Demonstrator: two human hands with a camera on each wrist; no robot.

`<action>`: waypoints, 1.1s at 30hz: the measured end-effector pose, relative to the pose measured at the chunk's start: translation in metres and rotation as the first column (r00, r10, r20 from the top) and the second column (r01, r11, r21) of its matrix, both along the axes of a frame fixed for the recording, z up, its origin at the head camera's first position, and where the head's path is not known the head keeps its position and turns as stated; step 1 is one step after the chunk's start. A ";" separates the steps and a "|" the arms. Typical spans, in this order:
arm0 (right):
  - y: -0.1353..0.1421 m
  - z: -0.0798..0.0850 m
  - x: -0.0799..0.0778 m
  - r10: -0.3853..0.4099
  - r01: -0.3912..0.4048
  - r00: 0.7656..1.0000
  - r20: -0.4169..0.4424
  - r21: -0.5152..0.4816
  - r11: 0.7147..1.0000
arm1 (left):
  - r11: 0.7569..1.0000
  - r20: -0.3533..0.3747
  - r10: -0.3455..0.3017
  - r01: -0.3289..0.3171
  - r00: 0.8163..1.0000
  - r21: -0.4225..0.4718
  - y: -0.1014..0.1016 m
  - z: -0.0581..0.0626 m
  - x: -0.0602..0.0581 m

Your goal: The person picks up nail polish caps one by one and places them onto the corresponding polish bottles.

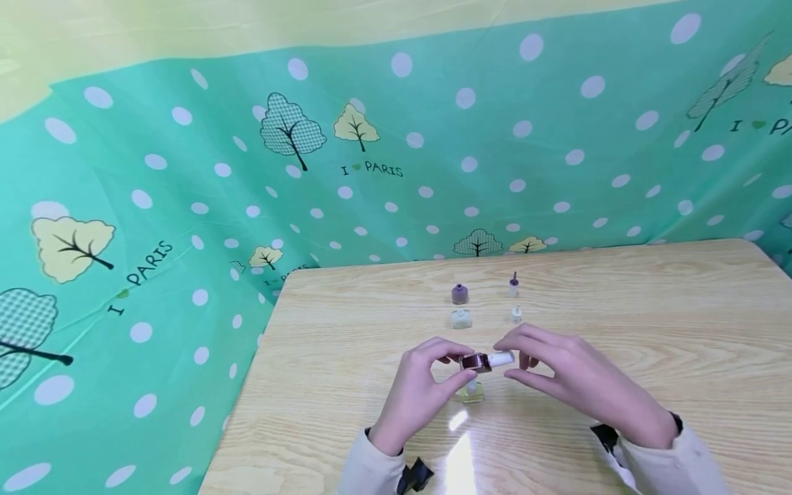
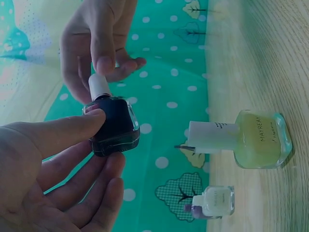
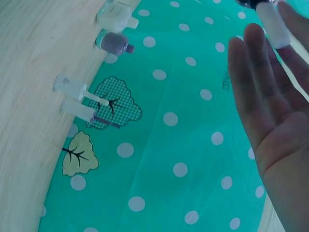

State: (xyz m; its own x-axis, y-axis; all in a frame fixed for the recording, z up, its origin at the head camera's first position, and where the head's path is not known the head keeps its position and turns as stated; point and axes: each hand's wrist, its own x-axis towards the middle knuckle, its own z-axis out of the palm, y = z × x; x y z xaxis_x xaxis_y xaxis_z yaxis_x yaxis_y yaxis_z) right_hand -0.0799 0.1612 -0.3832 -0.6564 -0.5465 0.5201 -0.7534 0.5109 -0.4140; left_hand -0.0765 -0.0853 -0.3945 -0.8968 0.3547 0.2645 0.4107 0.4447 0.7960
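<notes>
My left hand [image 1: 421, 378] pinches a dark nail polish bottle [image 1: 475, 362] between thumb and fingers, above the table and tilted toward the right. Its white cap [image 2: 99, 86] is on the neck. Around the end of that cap hover the parted thumb and fingers of my right hand [image 1: 569, 361]; in the right wrist view they are extended beside the cap. Below the held bottle, a yellow nail polish bottle [image 2: 258, 137] stands upright with its white cap on. Beyond it are an uncapped clear-white polish bottle [image 1: 460, 319] and an uncapped purple one [image 1: 460, 294].
Right of the uncapped bottles, two white caps stand on the wooden table [image 1: 346, 309] with brushes pointing up: one with a purple brush [image 1: 513, 287], the other with a pale brush [image 1: 516, 314]. A green dotted cloth [image 1: 433, 172] hangs behind the table and along its left side.
</notes>
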 end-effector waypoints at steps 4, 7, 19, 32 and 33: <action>-0.001 -0.001 -0.001 0.031 -0.032 0.999 -0.026 -0.020 0.999 | 1.000 0.008 0.002 -0.002 1.000 0.006 0.001 0.001 0.001; -0.001 -0.001 0.000 0.000 -0.001 1.000 -0.027 -0.021 1.000 | 1.000 0.010 0.000 0.000 1.000 0.016 0.003 0.001 0.002; -0.007 -0.003 0.001 -0.080 0.079 0.996 -0.042 -0.045 0.996 | 1.000 -0.024 -0.007 0.008 1.000 0.028 0.004 -0.001 0.004; -0.002 -0.002 -0.002 0.030 -0.036 0.996 -0.079 -0.068 0.997 | 0.998 -0.011 0.029 -0.028 1.000 0.049 0.003 0.001 0.001; -0.002 -0.002 -0.002 0.029 -0.035 0.996 -0.081 -0.073 0.997 | 0.998 -0.008 0.030 -0.029 1.000 0.047 0.003 0.001 0.001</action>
State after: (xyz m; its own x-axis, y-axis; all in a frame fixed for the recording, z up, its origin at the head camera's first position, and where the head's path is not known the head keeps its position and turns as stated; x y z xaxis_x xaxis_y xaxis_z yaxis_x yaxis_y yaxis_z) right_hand -0.0822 0.1591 -0.3850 -0.5942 -0.5244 0.6099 -0.8008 0.4566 -0.3876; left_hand -0.0757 -0.0820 -0.3936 -0.9042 0.3152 0.2881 0.4050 0.4189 0.8127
